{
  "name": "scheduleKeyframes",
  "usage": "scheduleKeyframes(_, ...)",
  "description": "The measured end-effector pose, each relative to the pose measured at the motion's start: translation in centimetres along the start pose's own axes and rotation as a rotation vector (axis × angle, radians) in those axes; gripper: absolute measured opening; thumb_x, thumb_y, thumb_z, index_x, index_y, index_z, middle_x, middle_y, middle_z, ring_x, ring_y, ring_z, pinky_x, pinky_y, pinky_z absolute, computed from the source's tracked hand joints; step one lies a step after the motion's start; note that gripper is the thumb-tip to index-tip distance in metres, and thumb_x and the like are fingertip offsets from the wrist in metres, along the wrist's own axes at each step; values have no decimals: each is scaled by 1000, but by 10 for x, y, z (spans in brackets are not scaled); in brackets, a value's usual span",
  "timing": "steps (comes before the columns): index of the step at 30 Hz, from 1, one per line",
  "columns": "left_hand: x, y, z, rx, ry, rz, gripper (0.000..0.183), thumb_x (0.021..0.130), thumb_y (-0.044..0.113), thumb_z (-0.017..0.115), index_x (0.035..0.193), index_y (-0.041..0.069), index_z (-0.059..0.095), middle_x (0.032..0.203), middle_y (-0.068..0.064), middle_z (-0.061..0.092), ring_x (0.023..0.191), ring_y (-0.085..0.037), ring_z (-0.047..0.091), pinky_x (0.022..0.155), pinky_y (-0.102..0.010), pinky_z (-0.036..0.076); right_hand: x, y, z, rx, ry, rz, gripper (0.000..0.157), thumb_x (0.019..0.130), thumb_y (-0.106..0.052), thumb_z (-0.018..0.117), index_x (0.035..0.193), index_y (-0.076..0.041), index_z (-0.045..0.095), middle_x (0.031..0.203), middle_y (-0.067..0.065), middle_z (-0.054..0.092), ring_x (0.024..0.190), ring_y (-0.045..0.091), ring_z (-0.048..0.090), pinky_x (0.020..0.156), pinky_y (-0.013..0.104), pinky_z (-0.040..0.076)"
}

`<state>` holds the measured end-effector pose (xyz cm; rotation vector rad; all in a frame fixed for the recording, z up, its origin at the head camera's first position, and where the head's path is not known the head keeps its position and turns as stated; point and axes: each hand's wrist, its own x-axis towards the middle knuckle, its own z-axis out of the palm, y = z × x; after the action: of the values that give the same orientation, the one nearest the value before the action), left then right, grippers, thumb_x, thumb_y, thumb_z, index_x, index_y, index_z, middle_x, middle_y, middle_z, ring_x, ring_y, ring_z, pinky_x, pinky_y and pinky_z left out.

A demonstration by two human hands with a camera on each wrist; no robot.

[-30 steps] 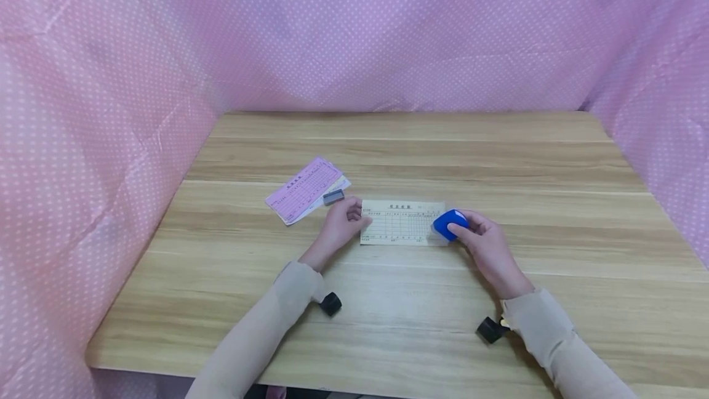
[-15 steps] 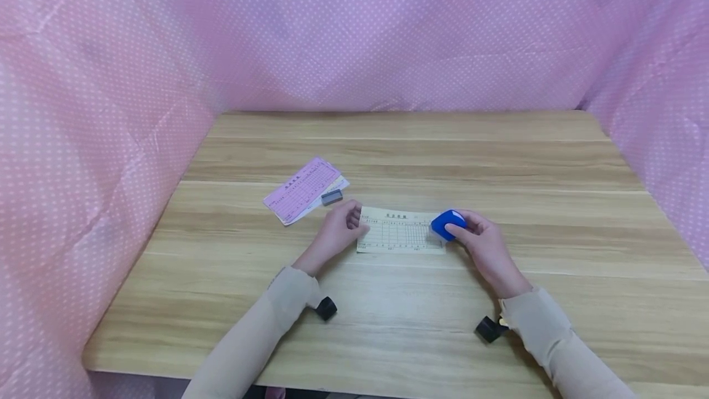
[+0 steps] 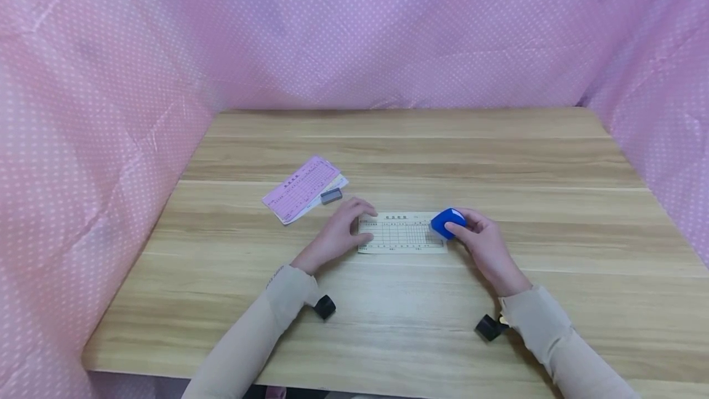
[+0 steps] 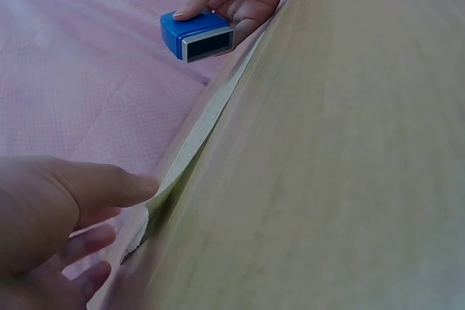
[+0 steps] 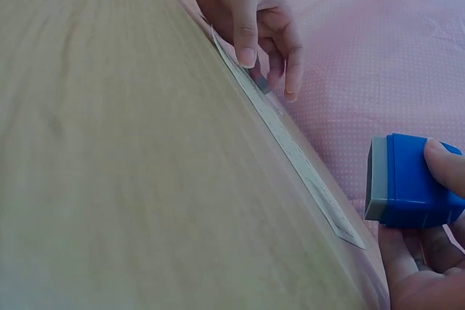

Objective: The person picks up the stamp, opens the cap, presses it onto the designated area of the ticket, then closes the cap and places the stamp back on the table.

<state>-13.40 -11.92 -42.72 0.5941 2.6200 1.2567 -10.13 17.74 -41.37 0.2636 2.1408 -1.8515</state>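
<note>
A cream printed form (image 3: 396, 236) lies on the wooden table in front of me. At its left end is my left hand (image 3: 336, 234), thumb and fingers spread over the edge with nothing gripped. The left wrist view shows that end of the paper (image 4: 154, 208) curling up by the thumb. My right hand (image 3: 487, 248) holds a blue self-inking stamp (image 3: 446, 224) between thumb and fingers, raised over the form's right end. Its dark rectangular face (image 4: 208, 46) is uncovered, with a grey rim (image 5: 375, 179) around it.
Farther left lie a pink printed form (image 3: 301, 188) and a pale sheet (image 3: 336, 184) partly under it. A small grey rectangular piece (image 3: 332, 196), like a stamp cap, rests on their right edge. Pink dotted cloth (image 3: 354, 36) hangs behind the wooden table (image 3: 498, 153).
The cream form has shifted slightly toward me and lies flatter. My left hand has let go of its left end, its fingers spreading. The right hand still holds the stamp, almost unmoved.
</note>
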Motion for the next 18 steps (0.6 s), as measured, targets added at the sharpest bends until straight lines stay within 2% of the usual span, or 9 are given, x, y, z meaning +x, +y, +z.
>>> scheduleKeyframes(2, -1, -1, 0, -11, -49, 20, 40, 85, 11, 73, 122, 15, 61, 133, 1, 55, 129, -19, 48, 111, -40, 38, 0, 0, 0, -5, 0, 0, 63, 93, -36, 64, 143, -5, 43, 147, 17, 44, 112, -1, 53, 90, 8, 46)
scheduleKeyframes(7, -2, -1, -1, -22, -131, 21, 39, 90, 13, 68, 127, 17, 61, 139, 2, 56, 134, -18, 48, 111, -39, 39, -1, -1, 0, -15, -1, 5, 63, 93, -36, 63, 144, -5, 42, 148, 16, 43, 115, 3, 52, 91, 9, 46)
scheduleKeyframes(18, -4, -3, -8, 16, -231, 26, 44, 92, 17, 66, 135, 18, 57, 150, 5, 46, 144, -16, 34, 118, -38, 30, 2, 0, -1, -103, 23, -17, 62, 92, -39, 64, 142, -7, 46, 145, 15, 48, 114, 4, 53, 89, 6, 45)
